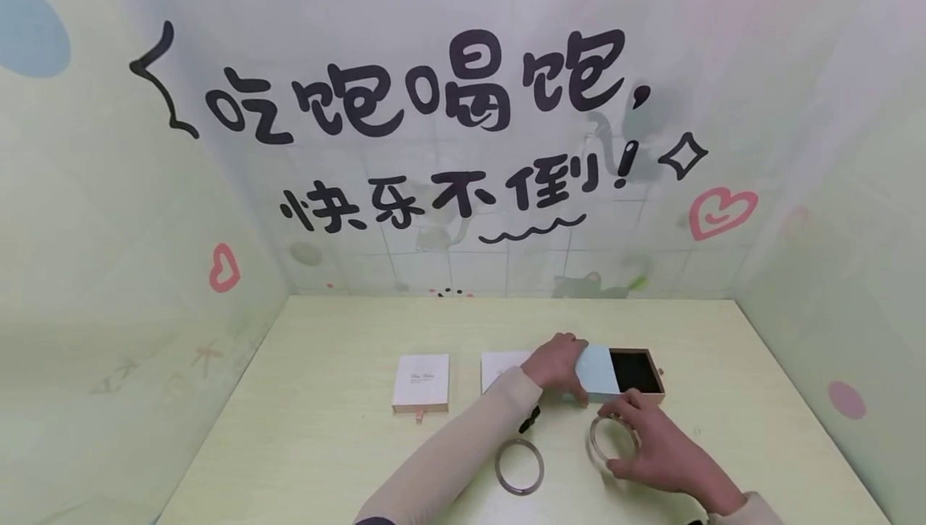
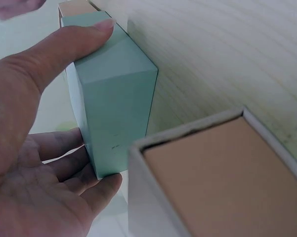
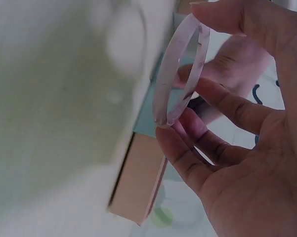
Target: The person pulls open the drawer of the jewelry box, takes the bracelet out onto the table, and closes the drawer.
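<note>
My left hand (image 1: 557,366) grips a light blue drawer box (image 1: 599,371), thumb on one side and fingers on the other, as the left wrist view shows. Its drawer (image 1: 637,372) is pulled out to the right, showing a black lining. In my right hand (image 1: 661,449) a pale, translucent bangle (image 3: 170,66) is pinched between thumb and fingertips, tilted on edge just in front of the box. A second bangle (image 1: 519,492) lies flat on the table, left of the right hand and below the left forearm.
A white box (image 1: 499,364) stands left of the blue one, partly hidden by the left arm. Another white box (image 1: 421,380) with a small pull tab sits farther left. Printed curtains (image 1: 448,139) enclose the pale wooden table (image 1: 325,428) at the back and sides.
</note>
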